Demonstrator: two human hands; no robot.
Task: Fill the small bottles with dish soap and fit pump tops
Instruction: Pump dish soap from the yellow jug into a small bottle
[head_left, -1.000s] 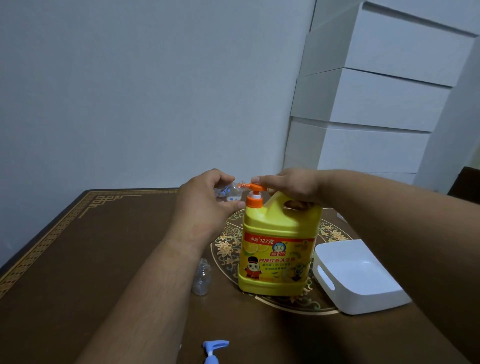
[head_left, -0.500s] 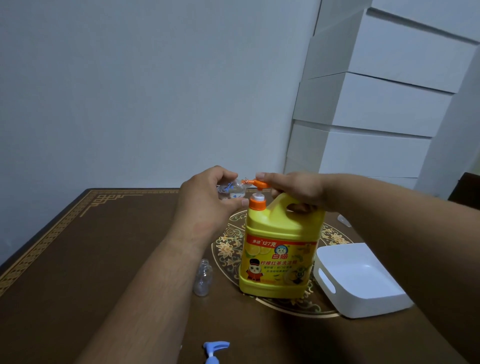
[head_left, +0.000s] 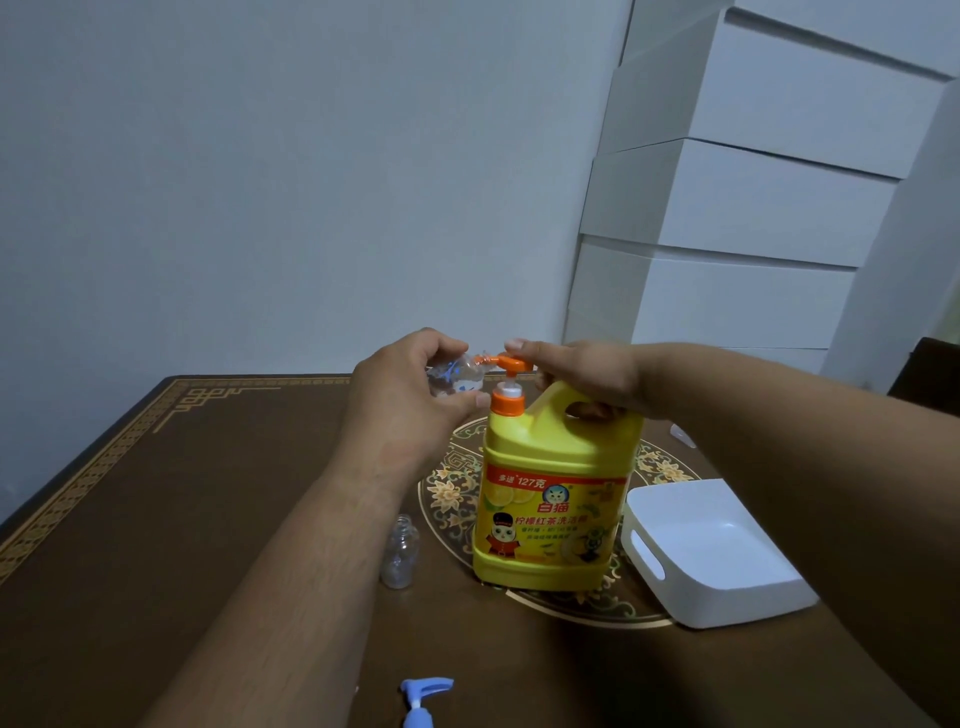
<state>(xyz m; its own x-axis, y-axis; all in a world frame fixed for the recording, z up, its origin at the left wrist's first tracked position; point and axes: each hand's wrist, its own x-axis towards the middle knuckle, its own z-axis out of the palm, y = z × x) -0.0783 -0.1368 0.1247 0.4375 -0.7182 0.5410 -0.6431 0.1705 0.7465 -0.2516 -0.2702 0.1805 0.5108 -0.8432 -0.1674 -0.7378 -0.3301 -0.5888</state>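
Left fingers (head_left: 470, 400) grasping small clear bottle (head_left: 457, 375) at orange pump spout (head_left: 511, 362); right fingers (head_left: 519, 345) pressing pump, straight.

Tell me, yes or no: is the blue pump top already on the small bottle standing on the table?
No: the blue pump top lies apart from the open small bottle.

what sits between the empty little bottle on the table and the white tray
The yellow dish soap jug stands between the small bottle and the white tray, seen in the head view.
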